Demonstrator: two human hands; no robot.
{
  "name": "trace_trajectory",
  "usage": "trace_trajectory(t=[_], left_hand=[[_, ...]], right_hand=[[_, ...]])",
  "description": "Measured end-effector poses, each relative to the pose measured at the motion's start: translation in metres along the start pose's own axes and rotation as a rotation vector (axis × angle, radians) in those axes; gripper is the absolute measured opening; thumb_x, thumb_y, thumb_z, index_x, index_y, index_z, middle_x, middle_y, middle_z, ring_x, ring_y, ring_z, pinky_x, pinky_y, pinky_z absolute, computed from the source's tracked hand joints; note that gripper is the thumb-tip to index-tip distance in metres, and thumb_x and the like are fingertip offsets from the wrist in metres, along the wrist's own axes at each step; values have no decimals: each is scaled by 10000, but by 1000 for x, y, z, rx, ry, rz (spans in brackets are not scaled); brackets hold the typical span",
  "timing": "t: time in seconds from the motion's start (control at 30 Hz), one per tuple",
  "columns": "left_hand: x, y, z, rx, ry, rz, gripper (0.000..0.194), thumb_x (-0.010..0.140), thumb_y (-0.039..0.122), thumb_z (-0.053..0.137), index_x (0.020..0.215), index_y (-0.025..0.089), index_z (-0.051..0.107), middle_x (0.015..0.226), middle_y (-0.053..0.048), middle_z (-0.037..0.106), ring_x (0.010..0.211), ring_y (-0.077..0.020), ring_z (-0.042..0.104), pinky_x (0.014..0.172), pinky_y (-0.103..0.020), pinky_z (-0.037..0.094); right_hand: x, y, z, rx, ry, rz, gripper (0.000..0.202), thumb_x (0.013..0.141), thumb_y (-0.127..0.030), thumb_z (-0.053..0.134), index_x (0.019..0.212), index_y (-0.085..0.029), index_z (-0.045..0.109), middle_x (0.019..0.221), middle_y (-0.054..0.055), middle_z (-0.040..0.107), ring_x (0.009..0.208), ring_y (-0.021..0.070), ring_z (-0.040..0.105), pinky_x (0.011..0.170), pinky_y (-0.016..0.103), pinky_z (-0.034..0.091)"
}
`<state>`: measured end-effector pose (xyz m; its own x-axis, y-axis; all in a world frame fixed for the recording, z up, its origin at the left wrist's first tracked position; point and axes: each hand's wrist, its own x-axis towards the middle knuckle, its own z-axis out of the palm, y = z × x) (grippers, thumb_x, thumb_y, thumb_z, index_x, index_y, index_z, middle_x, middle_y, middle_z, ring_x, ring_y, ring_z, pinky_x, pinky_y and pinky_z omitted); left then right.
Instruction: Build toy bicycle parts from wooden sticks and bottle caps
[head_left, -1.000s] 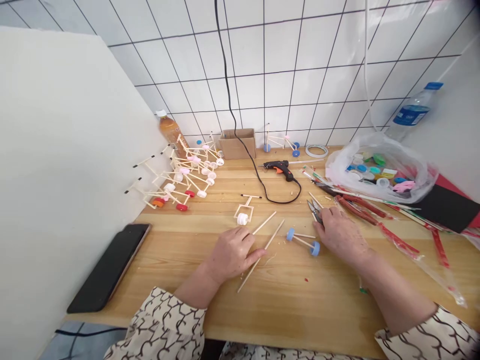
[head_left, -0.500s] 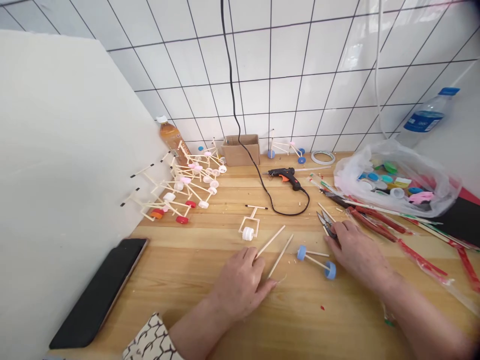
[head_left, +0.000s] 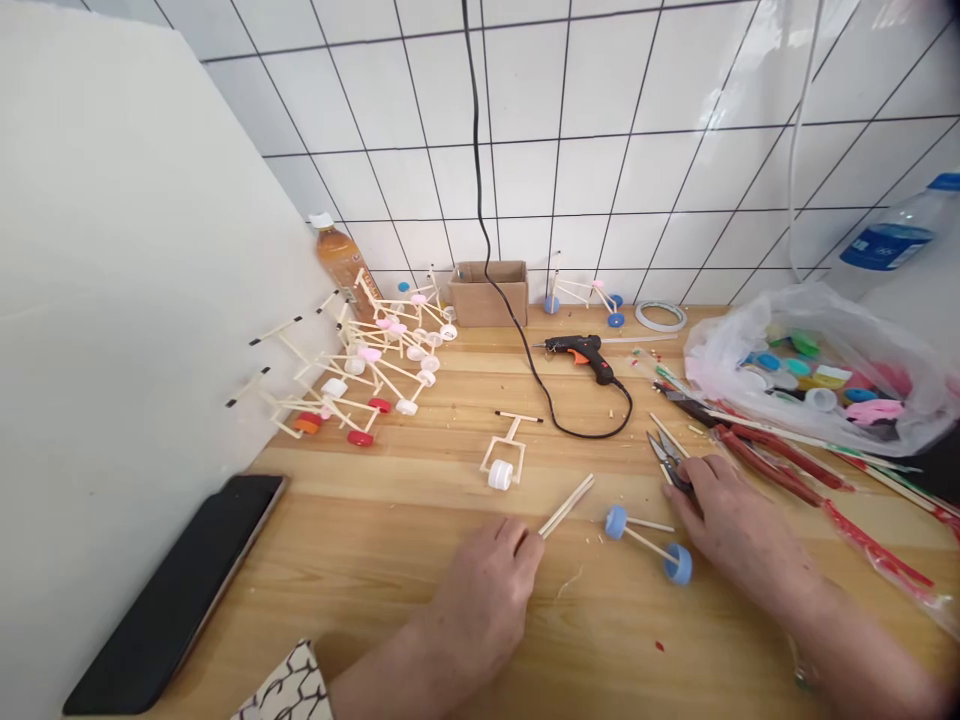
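Two pale thin wooden sticks (head_left: pixel 567 506), apart earlier, now run side by side; left hand (head_left: pixel 491 585) pinches their near ends, seemingly keeping them aligned. Right hand (head_left: pixel 735 512) closed round dark-handled metal scissors (head_left: pixel 673 468), blades pointing forward, likely for safety. Between hands, light-blue round plastic caps on wooden stick (head_left: pixel 678 565). Beyond, black pistol-shaped glue gun (head_left: pixel 581 347).
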<state>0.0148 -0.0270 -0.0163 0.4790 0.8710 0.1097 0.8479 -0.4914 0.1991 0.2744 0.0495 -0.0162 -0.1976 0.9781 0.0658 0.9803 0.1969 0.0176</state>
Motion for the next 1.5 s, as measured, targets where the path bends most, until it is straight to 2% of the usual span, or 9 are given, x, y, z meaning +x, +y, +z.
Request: trace_trajectory(t=[0.17,0.27,0.4,0.57,0.73,0.9,1.1,1.3,1.5], left_hand=[[5,-11,-8,-100,283,-42,19,840,193,505,845,179,517,803,-51,598,739,-199,580,644,-316,506],[14,-27,-13,-19,463,-190,307,801,348,583,1021,165,472,935,-99,612,880,-244,597,746,-355,510],[33,-41,-13,82,319,-362,587,723,464,641,1145,133,402,1011,-138,619,918,-281,612,741,-376,511],[52,-43,-9,89,145,-424,586,729,407,632,1167,87,409,973,-161,643,894,-303,632,723,-384,505],[47,-46,-4,34,205,-401,474,759,265,587,1168,106,407,975,-145,653,884,-275,643,731,-374,514],[33,-48,-2,-6,372,-225,447,765,183,576,1171,126,398,1052,-141,635,944,-247,632,783,-353,524],[31,-50,-2,7,254,-165,407,756,167,584,1139,124,454,1016,-121,656,923,-251,629,801,-381,520],[30,-52,-11,-65,130,-207,461,715,216,644,1145,151,489,1076,-106,641,992,-257,597,859,-403,493],[30,-52,-13,-152,137,-247,455,710,174,640,1144,182,504,1078,-92,647,995,-244,603,860,-397,494]], right_hand=[[0,3,5,-11,40,-23,164,870,-310,436,811,-175,506,836,87,577,788,255,606,624,342,465],[0,4,6,-16,40,-28,169,873,-309,437,816,-171,516,838,90,581,797,255,610,638,345,473],[0,2,5,-31,45,-23,165,863,-307,457,816,-166,528,840,96,591,820,267,610,625,346,477],[1,0,2,-11,29,-19,173,872,-300,436,815,-167,531,848,103,593,831,268,601,630,355,478],[0,-1,1,-6,20,-19,169,866,-302,450,809,-167,533,837,98,593,793,264,609,638,362,474],[0,0,1,3,1,-6,168,872,-300,439,838,-165,533,863,100,592,825,264,608,637,356,478],[1,0,1,17,-4,-8,176,871,-311,428,828,-167,521,859,96,583,826,259,597,658,351,469],[0,2,2,20,38,-28,202,859,-331,408,806,-178,528,836,96,588,783,259,601,621,348,455],[0,3,4,16,67,-38,208,857,-341,408,799,-184,531,825,92,591,751,248,606,558,324,433]])
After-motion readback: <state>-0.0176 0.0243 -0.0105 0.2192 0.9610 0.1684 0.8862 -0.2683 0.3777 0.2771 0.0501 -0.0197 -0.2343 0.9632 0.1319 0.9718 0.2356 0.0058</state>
